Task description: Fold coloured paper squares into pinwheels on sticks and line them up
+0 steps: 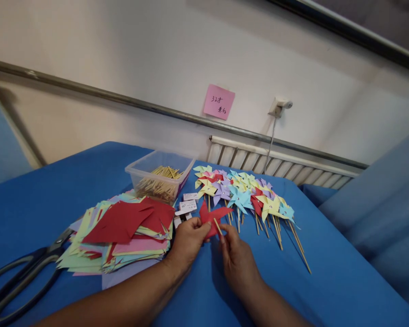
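Observation:
A red paper pinwheel [221, 212] is pinched at its lower left by my left hand [188, 238]. My right hand [237, 259] grips a short-looking wooden stick [217, 226], its end lying against the pinwheel's middle. Whether stick and paper are fastened together I cannot tell. Left of my hands lies a thick pile of cut paper sheets [122, 250] in several colours, with red sheets [119, 222] on top. Small white boxes [187, 206] stand just behind my left hand. Pinwheels on sticks [240, 198] lie in rows to the right.
A clear plastic box [187, 168] with many wooden sticks [165, 179] stands behind the pile. Large black-handled scissors [30, 272] lie at the left. The blue-covered table [313, 295] reaches towards a wall with a radiator [247, 156], a pink note [219, 101] and a socket [276, 107].

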Tool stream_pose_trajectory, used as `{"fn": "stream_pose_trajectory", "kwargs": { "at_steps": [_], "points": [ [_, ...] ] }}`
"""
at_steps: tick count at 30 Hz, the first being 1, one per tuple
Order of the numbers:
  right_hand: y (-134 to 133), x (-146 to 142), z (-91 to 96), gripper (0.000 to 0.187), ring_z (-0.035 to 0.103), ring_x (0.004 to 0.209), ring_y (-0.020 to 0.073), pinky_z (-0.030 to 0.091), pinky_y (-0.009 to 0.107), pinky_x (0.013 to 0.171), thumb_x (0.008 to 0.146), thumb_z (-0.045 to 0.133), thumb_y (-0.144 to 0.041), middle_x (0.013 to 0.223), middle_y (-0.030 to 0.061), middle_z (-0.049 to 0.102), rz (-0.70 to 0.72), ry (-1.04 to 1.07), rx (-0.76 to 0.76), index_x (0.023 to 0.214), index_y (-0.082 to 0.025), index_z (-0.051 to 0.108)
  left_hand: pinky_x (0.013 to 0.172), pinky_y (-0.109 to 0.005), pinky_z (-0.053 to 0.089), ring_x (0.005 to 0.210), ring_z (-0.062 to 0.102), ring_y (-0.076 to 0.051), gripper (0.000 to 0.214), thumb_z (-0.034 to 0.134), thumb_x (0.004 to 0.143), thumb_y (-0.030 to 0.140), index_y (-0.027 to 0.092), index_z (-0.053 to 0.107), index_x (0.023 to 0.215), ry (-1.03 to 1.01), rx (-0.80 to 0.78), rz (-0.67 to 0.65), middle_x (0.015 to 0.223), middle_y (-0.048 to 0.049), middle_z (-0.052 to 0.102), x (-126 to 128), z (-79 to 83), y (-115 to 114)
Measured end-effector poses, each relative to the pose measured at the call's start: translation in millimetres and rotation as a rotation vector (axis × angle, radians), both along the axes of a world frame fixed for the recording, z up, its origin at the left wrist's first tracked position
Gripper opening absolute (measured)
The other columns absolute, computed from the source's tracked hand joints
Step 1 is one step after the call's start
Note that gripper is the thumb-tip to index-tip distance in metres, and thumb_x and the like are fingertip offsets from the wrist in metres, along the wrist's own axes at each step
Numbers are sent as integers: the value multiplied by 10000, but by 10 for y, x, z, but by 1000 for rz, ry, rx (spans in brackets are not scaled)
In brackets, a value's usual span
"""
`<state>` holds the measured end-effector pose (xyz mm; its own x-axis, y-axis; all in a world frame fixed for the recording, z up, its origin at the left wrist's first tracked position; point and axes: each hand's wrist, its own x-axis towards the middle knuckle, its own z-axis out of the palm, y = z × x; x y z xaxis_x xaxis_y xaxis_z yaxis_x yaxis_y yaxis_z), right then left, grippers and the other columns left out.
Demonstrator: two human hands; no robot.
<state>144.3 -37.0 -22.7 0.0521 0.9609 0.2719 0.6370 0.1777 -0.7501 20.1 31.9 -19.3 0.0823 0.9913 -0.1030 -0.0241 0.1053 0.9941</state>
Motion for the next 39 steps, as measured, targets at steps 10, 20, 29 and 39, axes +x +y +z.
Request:
{"fn": "stream_pose_trajectory", "kwargs": {
  "at_steps": [10, 20, 29, 39],
  "points": [
    [11, -41, 38, 398, 445, 424, 96, 359, 195, 409, 922, 407, -383, 621, -23, 547, 53, 346, -116, 1270, -220, 509, 431, -224, 321, 396, 455, -106, 315, 649, 595, 453, 185, 506, 509, -21, -13, -34, 418, 41, 516, 7, -5, -3],
    [66, 17, -101, 392, 419, 413, 76, 328, 185, 385, 882, 471, -418, 633, -19, 536, -17, 423, -110, 1194, -219, 601, 448, -225, 325, 430, 478, -114, 257, 652, 613, 388, 165, 548, 541, 1, -4, -40, 453, 26, 544, 3, 0, -15],
    [50, 33, -81, 350, 440, 461, 99, 355, 201, 424, 884, 478, -365, 638, -6, 544, -33, 363, -72, 1167, -228, 633, 445, -222, 327, 421, 475, -111, 266, 653, 608, 398, 169, 544, 527, -1, -7, -40, 444, 27, 544, 2, -23, -6],
    [45, 50, -53, 349, 439, 471, 108, 358, 211, 440, 858, 510, -365, 637, -6, 555, -36, 378, -77, 1152, -234, 646, 425, -214, 318, 399, 468, -106, 301, 662, 606, 402, 187, 485, 494, 19, -13, -20, 406, 42, 515, 0, -37, 2]
  ]
}}
